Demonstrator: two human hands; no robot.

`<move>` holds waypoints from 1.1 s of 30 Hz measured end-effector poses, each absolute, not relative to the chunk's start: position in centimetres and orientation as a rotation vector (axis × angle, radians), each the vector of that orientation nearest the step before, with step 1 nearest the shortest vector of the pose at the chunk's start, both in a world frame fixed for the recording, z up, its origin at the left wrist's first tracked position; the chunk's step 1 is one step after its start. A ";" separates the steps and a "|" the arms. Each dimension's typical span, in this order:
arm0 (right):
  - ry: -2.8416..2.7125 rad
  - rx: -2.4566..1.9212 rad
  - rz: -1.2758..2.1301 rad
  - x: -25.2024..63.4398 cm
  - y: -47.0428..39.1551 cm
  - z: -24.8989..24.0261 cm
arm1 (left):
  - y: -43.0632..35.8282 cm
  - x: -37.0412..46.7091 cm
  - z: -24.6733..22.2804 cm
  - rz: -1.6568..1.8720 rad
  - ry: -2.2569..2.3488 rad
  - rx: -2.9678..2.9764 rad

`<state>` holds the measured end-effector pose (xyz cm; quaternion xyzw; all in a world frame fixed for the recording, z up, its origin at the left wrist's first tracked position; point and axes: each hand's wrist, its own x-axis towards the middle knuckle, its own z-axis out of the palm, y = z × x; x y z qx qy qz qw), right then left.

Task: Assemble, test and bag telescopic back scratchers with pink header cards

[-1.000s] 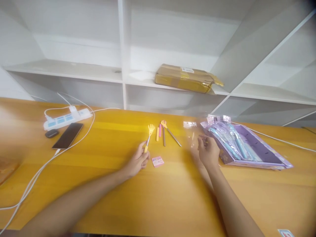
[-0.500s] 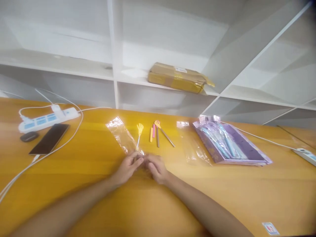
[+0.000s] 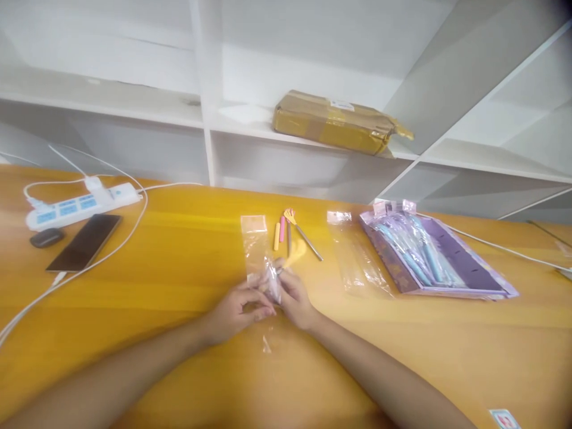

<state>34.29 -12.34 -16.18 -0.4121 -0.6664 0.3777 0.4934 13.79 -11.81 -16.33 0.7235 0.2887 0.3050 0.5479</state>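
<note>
My right hand (image 3: 295,299) is closed around a small back scratcher with a blurred yellow hand-shaped head (image 3: 295,253), which points up and right. My left hand (image 3: 239,310) pinches a clear plastic bag (image 3: 254,238), whose upper flap stretches away over the table. Crumpled film bunches between the two hands and hides the scratcher's handle. Just beyond my right hand lie more back scratchers (image 3: 308,241) with thin metal rods, beside a yellow handle (image 3: 276,236) and a pink handle (image 3: 282,229).
Another clear bag (image 3: 357,262) lies flat to the right. Beside it, a purple tray (image 3: 473,256) holds packaged blue items (image 3: 417,250). At left are a power strip (image 3: 83,205), a phone (image 3: 84,243) and cables. A taped cardboard box (image 3: 335,122) sits on the shelf.
The yellow back scratcher has swung from upright to a rightward tilt and moved into my right hand. The bag has shifted right with my hands. The view has moved slightly.
</note>
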 end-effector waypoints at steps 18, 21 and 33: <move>-2.203 -1.068 0.326 37.8 -11.5 -16.8 | -5.9 11.9 -17.3 1.497 0.927 0.753; -2.237 -1.151 0.317 37.7 -11.3 -16.8 | -5.8 11.9 -17.4 1.514 0.881 0.703; -2.231 -1.280 0.391 37.2 -11.4 -16.6 | -6.7 12.4 -16.9 1.419 0.847 0.743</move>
